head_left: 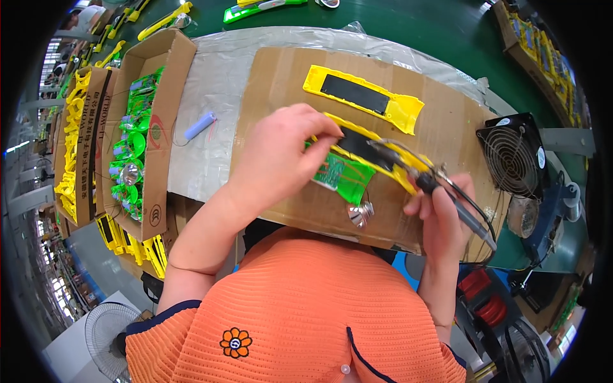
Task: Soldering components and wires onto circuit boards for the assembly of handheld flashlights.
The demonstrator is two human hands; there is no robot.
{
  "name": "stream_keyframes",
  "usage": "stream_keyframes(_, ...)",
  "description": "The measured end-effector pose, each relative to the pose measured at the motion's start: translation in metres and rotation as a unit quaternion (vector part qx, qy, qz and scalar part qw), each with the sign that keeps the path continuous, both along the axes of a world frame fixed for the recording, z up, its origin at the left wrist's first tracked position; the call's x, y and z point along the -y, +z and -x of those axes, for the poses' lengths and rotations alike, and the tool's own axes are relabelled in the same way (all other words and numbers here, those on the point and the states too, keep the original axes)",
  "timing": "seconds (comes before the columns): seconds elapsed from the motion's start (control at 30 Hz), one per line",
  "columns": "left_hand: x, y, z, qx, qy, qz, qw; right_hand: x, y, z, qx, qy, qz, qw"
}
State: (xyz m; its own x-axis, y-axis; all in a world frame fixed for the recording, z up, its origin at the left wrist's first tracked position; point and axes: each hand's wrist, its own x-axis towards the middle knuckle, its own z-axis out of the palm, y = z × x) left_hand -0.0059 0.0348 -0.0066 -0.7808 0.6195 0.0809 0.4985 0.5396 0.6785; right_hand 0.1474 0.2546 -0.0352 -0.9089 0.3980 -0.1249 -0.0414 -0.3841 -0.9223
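On the cardboard sheet [281, 76], a yellow housing [359, 147] with a black panel lay slantwise, just beyond a green housing [352, 182]. The right hand [445, 214] gripped a soldering iron [471, 220]; the left hand [284, 143] bent its fingers together over the yellow housing's left end, but I could not tell whether they held it.

There's room over the cardboard [271, 83], left of the far yellow casing [393, 110]! Rightward, the soldering iron [469, 218] and black fan [511, 156] obstruct; clearance under the iron is hard to judge.
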Motion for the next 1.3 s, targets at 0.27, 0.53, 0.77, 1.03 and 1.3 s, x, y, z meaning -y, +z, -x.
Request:
stream_keyframes(0.27,-0.024,0.004,0.010,-0.063,-0.195,0.058,0.977,-0.015,0.011,-0.020,0.046,0.006,0.017,0.999)
stream_keyframes(0.53,-0.035,0.016,0.011,-0.117,-0.256,0.182,0.942,-0.015,0.010,-0.020,0.076,0.054,-0.001,0.996)
stream_keyframes(0.77,-0.042,0.013,0.014,-0.106,-0.260,0.188,0.941,-0.012,0.013,-0.019,0.089,0.059,0.001,0.994)
stream_keyframes(1.03,-0.043,0.014,0.014,-0.085,-0.247,0.179,0.949,-0.009,0.019,-0.016,0.124,0.071,-0.023,0.989)
stream_keyframes(1.3,-0.044,0.011,0.015,-0.073,-0.243,0.171,0.952,-0.009,0.020,-0.012,0.131,0.064,-0.026,0.989)
